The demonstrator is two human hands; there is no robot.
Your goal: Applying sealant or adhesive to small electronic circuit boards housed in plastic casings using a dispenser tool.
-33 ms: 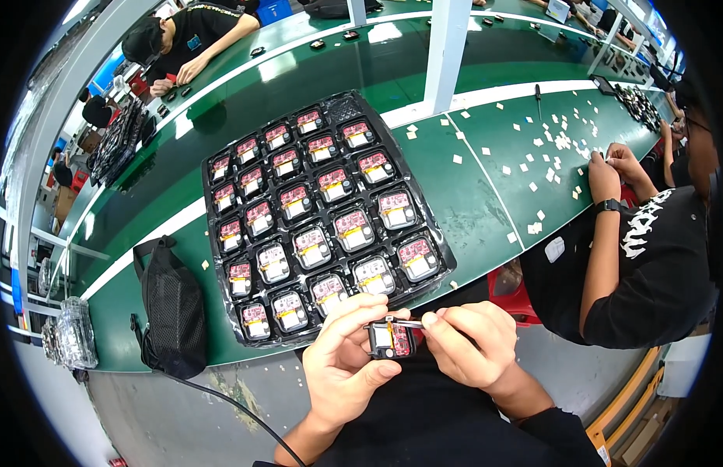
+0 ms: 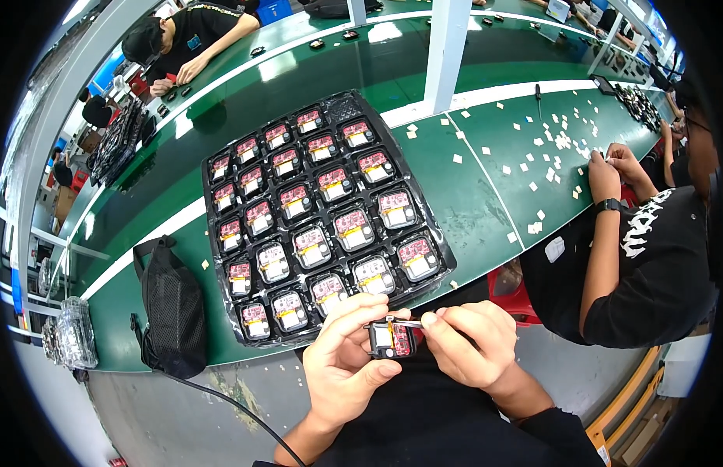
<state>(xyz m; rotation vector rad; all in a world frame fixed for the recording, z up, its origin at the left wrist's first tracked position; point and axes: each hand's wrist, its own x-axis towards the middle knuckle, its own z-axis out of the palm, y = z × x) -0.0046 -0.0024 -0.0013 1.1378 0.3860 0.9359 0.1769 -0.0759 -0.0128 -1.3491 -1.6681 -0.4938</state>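
Observation:
My left hand (image 2: 342, 373) holds a small black device with a red circuit board (image 2: 391, 340) just below the table edge. My right hand (image 2: 466, 342) pinches a thin metal tool (image 2: 408, 321) whose tip touches the top of that device. In front of both hands a black compartment tray (image 2: 212, 204) lies on the green table (image 2: 486, 202). Several matching devices with red boards (image 2: 353, 229) fill its pockets, and the far corner pocket (image 2: 346, 109) looks empty.
A black mesh bag (image 2: 171, 307) and a cable (image 2: 221, 397) hang at the table's near edge on the left. A white post (image 2: 447, 47) stands beyond the tray. A co-worker in black (image 2: 641, 257) handles small white pieces (image 2: 560, 140) on the right. Another person (image 2: 182, 39) works opposite.

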